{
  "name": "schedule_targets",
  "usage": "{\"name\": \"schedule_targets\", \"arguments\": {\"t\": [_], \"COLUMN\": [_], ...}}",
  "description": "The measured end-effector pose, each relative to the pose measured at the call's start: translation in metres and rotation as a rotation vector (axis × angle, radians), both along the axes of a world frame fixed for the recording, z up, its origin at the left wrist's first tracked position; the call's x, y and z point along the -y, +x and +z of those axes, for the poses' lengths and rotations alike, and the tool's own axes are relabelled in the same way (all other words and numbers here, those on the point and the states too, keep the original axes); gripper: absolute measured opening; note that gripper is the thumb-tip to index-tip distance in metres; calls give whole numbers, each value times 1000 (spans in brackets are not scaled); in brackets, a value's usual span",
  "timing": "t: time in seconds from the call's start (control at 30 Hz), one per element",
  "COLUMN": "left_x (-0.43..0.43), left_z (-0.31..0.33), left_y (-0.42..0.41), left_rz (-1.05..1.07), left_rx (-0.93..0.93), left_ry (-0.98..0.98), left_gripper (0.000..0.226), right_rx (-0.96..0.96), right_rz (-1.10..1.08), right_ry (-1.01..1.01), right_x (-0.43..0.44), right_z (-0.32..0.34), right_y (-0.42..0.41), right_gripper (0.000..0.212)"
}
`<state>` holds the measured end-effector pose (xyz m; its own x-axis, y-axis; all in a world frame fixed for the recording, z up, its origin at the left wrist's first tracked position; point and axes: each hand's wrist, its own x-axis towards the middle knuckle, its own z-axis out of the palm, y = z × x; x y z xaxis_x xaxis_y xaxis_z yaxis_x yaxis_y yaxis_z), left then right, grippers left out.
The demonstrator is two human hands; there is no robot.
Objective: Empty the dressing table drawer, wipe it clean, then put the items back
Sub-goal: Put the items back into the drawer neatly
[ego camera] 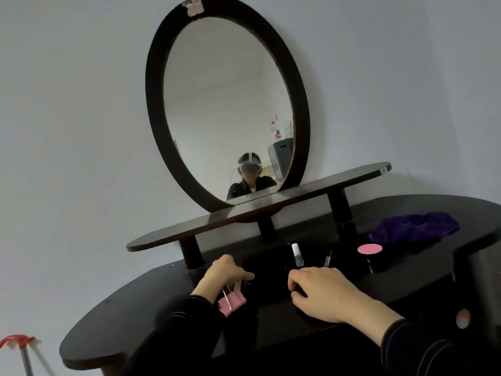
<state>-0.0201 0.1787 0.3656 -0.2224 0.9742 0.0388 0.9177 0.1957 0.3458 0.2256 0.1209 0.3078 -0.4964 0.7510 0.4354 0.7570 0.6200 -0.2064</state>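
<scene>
The grip of the left hand (227, 272) is closed on pink binder clips (232, 297), which hang below the palm. The right hand (325, 291) curls over something dark, and I cannot tell whether its grip holds anything. The drawer (273, 321) seems to be the dark recess between the wrists. A clear bottle (297, 255) and a pink-lidded jar (370, 249) stand on the surface (135, 308), likely parked clear of the drawer. The purple cloth (414, 227) lies nearby, handy for wiping.
</scene>
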Motion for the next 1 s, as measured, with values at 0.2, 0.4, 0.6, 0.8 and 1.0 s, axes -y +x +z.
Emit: {"name": "schedule_targets", "arguments": {"t": [0.2, 0.4, 0.6, 0.8, 1.0], "left_x": [-14, -14, -5, 13, 29], "left_z": [3, 1, -14, -29, -39], "left_y": [23, 33, 47, 69, 84], "left_rz": [-95, -244, -320, -297, -171], "left_rx": [-220, -285, -235, -388, -301], "left_ry": [-7, -6, -25, 124, 323], "left_gripper": [25, 27, 47, 45, 27], "right_rx": [-78, -377, -198, -116, -166], "right_rz": [-45, -296, -455, -573, -627], "right_ry": [36, 174, -4, -78, -97], "right_x": [3, 1, -11, -8, -4], "right_z": [3, 12, 7, 8, 12], "right_y": [-1, 7, 7, 3, 4], "right_gripper": [15, 8, 29, 26, 25]}}
